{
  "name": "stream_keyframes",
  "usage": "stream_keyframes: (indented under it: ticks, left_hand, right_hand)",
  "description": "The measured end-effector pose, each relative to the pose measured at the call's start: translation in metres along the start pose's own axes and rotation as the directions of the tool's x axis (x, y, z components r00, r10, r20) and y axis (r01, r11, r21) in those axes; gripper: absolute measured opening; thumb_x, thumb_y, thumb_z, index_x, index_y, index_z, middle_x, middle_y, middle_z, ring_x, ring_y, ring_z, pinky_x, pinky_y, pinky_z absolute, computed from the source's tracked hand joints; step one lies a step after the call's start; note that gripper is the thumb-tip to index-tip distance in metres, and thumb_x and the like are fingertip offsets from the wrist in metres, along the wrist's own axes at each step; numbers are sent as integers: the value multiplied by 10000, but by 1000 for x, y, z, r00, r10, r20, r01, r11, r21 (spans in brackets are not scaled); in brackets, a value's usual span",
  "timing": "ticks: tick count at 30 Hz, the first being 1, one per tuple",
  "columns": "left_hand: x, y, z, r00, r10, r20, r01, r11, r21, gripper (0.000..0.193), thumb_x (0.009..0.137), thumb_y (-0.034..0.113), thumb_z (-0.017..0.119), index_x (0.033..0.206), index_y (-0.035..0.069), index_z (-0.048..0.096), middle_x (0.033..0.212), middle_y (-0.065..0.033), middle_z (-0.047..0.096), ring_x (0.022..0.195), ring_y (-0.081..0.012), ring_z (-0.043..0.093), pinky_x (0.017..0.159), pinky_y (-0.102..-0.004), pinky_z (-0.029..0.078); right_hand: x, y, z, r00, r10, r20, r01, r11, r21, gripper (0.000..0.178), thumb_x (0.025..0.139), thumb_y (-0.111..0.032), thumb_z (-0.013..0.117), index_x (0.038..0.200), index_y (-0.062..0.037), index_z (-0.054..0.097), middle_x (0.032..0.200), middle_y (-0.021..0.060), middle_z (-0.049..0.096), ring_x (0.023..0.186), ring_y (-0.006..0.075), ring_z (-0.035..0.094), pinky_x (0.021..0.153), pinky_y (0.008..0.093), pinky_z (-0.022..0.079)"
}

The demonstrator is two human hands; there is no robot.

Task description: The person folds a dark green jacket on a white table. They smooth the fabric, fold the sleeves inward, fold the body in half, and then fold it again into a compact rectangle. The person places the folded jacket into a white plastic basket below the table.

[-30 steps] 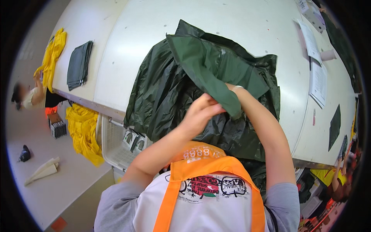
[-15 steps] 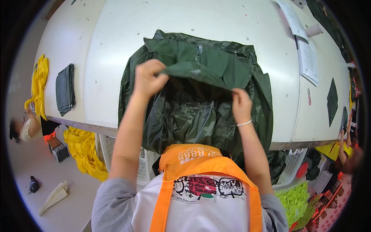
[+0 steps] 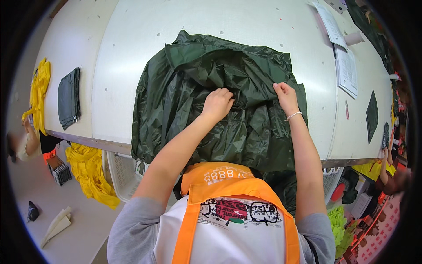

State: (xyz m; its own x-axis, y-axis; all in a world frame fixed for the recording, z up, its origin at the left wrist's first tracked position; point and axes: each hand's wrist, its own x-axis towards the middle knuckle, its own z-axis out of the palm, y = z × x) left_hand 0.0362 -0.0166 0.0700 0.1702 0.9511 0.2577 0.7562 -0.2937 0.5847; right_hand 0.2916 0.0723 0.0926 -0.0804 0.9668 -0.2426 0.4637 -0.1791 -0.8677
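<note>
A dark green, shiny, thin-fabric garment (image 3: 228,136) lies crumpled over the table's near edge in front of me, its far part opened into folds. My left hand (image 3: 218,104) is at the middle of it, fingers curled into the cloth; the fingertips are partly hidden by folds. At the garment's right side my right hand (image 3: 288,97) pinches the edge of an upper layer between thumb and fingers.
The white table (image 3: 154,22) carries a folded dark green stack (image 3: 69,99) and yellow cloth (image 3: 40,94) at left, papers (image 3: 347,70), a small pen-like item (image 3: 347,110) and a dark green piece (image 3: 372,116) at right. White baskets (image 3: 121,176) stand below. Other people work at both sides.
My left hand has moved right and down from the garment's upper left into its middle. The raised layer has dropped and folded back. My right hand has shifted slightly up and right.
</note>
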Motion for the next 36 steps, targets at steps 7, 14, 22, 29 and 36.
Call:
stream_keyframes:
  ticks: [7,14,22,29,36]
  left_hand:
    - [1,-8,2,995,102,-11,-102,994,46,216,717,173,730,891,58,672,916,-46,601,866,-242,576,750,-349,471]
    - [3,61,-102,850,328,-413,-347,937,30,253,632,123,807,844,81,676,879,-38,639,781,-239,568,691,-342,468]
    - [-29,31,-97,954,158,-255,-153,987,41,298,692,165,776,955,81,664,976,-63,630,799,-216,564,696,-326,456]
    - [5,-67,-104,876,-410,-254,387,912,-137,295,829,242,695,1006,21,612,922,-128,616,608,-229,567,608,-328,461]
    - [50,-88,-153,925,-291,-245,301,954,4,266,809,238,713,770,-9,623,706,-151,596,605,-297,567,569,-346,442]
  right_hand:
    - [9,-16,-5,986,-143,-87,123,972,-202,284,896,-265,609,794,-1,592,617,64,542,576,122,473,573,292,408]
    - [42,-36,-83,964,-223,-146,206,971,-122,300,915,-270,568,757,-15,575,579,10,452,576,103,390,577,251,380]
    - [-18,-83,-2,686,-725,-61,469,505,-725,265,766,-151,663,1009,-99,572,992,111,576,917,330,538,692,439,431]
    - [-120,-52,109,722,-595,353,685,543,-486,400,684,-261,754,1015,-99,597,1042,72,540,969,247,513,865,376,379]
    - [-131,-79,66,647,-697,309,744,488,-457,290,768,-115,670,1045,-45,620,1018,73,637,941,215,576,847,373,415]
